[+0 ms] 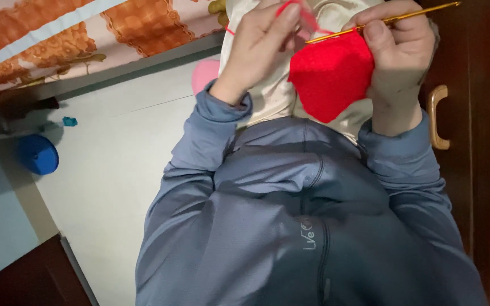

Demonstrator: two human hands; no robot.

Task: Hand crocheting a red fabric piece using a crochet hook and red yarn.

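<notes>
Step in hand: crocheting, by the look of it mid-stitch along the top edge of the red crocheted piece (pixel 330 76).
Left hand (pixel 262 45): raised, fingers curled closed, pinching the red yarn strand (pixel 307 17) and feeding it toward the hook.
Right hand (pixel 398 54): closed around the golden crochet hook (pixel 392 20), thumb pressing the red piece's upper right edge.
Hook: lies slanted across the top of the work, its tip hidden near the left fingers.
Work's place: held between both hands, above the lap, in front of cream fabric (pixel 273 96).
Next move calls for: steady yarn tension and a small wrist turn, I judge.
Arms: both bent upward in grey-blue sleeves (pixel 199 164).
Nearby: blue round object (pixel 38 154) on pale floor (pixel 114 164); wooden cabinet handle (pixel 438 116).
</notes>
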